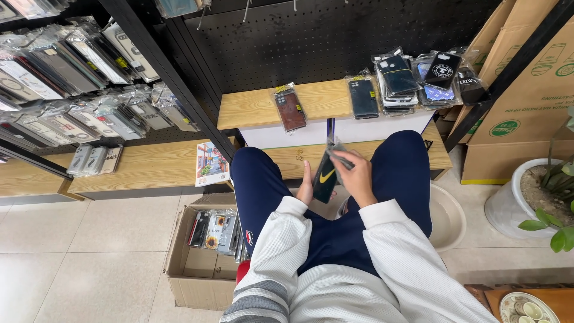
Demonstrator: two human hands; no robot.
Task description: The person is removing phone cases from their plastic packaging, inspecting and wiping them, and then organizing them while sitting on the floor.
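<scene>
Above the lap of a seated person, both hands work on one dark phone case [324, 177] in a clear sleeve.

The left hand [307, 186] cradles the case from behind and below, its grip closed on the lower edge, so that the printed back faces upward toward the camera. The right hand [354, 177] pinches the sleeve's loose top edge, its grip narrow on the plastic, which keeps the wrapping taut against the case. More bagged cases lie within reach on the wooden bench [254, 107] ahead: a brown case [290, 109], a dark flat case [363, 98] and a leaning stack [397, 84]. An open cardboard box [200, 263] of further cases stands on the floor beside the left knee, and a pale basin [448, 218] sits by the right.
</scene>
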